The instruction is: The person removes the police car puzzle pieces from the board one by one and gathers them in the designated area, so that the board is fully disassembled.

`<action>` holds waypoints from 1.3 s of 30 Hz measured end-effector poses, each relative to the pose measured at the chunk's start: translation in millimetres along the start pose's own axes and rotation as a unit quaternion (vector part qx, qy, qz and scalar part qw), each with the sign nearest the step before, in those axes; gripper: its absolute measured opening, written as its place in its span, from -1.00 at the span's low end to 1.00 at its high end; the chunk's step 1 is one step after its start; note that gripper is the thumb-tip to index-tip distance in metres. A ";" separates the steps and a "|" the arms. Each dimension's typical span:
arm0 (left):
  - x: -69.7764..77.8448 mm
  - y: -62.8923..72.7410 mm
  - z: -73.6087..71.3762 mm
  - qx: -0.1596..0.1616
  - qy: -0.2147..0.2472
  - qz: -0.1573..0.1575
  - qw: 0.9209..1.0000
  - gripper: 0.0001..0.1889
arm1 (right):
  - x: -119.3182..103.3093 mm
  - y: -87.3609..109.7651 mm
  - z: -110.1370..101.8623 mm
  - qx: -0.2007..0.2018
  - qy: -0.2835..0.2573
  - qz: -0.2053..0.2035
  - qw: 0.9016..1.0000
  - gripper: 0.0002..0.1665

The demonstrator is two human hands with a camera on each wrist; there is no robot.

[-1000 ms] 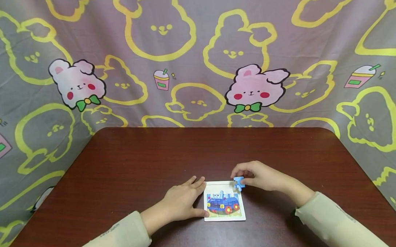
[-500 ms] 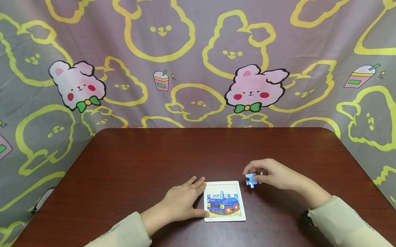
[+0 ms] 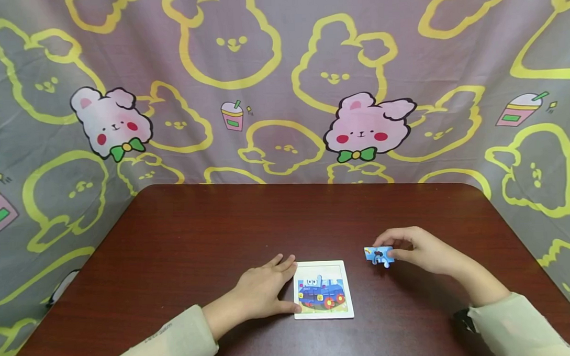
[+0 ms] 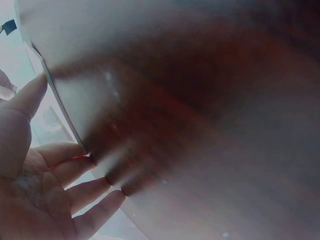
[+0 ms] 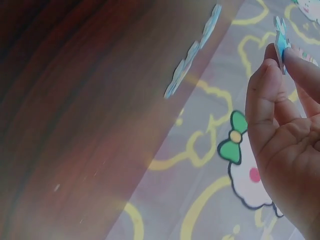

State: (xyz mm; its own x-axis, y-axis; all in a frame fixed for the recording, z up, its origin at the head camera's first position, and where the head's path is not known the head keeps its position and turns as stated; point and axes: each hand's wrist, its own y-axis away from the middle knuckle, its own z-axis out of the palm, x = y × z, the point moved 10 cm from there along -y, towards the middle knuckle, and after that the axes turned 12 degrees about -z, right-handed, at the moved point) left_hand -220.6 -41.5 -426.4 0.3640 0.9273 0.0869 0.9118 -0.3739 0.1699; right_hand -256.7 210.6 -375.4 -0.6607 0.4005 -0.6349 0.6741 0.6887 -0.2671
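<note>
Puzzle (image 3: 321, 295) lies flat, left hand (image 3: 264, 291) touching its left edge, thumb and fingers apart; right hand (image 3: 420, 250) pinches a blue piece (image 5: 281, 43) near other pieces (image 5: 186, 62).

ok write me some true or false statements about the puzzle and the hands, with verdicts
1. The fingers of the left hand touch the puzzle tray. True.

2. The right hand is empty. False: it pinches a blue puzzle piece.

3. The picture in the puzzle tray shows a blue vehicle. True.

4. The puzzle tray is completely filled with pieces. False: its far strip is bare.

5. The curtain behind the table is plain white. False: it is greyish with yellow outlines and pink-cheeked animal faces.

6. The right hand is to the right of the puzzle tray. True.
</note>
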 end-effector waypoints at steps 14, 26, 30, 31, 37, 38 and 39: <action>-1.1 0.2 0.4 -0.005 0.005 -0.003 1.000 -0.03 | 15.9 25.6 -27.7 0.050 0.013 0.000 0.999 -0.74; -1.1 -0.3 0.7 -0.005 0.003 -0.003 1.000 -0.03 | 38.6 37.3 -34.4 0.028 0.027 0.043 0.998 -0.74; -0.7 -0.7 0.5 -0.004 0.000 -0.003 1.000 -0.03 | 49.1 40.1 -33.1 0.009 0.026 0.065 0.998 -0.75; -0.6 -0.8 0.4 -0.004 0.000 -0.002 1.000 -0.03 | 51.1 40.5 -32.8 0.004 0.026 0.067 0.997 -0.75; 0.0 -0.9 -0.1 -0.004 0.000 0.000 1.000 -0.03 | 59.2 40.8 -29.8 -0.019 0.031 0.067 0.997 -0.75; 0.0 -0.9 -0.1 -0.005 0.000 0.000 1.000 -0.03 | 60.1 40.6 -29.2 -0.022 0.033 0.068 0.997 -0.74; 0.0 -0.8 -0.1 -0.005 0.001 0.000 1.000 -0.03 | 60.8 40.2 -28.6 -0.026 0.036 0.069 0.997 -0.74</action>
State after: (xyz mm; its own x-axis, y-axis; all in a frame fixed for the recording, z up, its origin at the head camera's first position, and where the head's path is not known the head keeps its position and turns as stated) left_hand -221.3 -41.2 -426.4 0.3630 0.9276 0.0884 0.9103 -0.3733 0.1791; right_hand -279.2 280.0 -404.0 -0.5854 0.5345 -0.6096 0.7437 0.6535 -0.1411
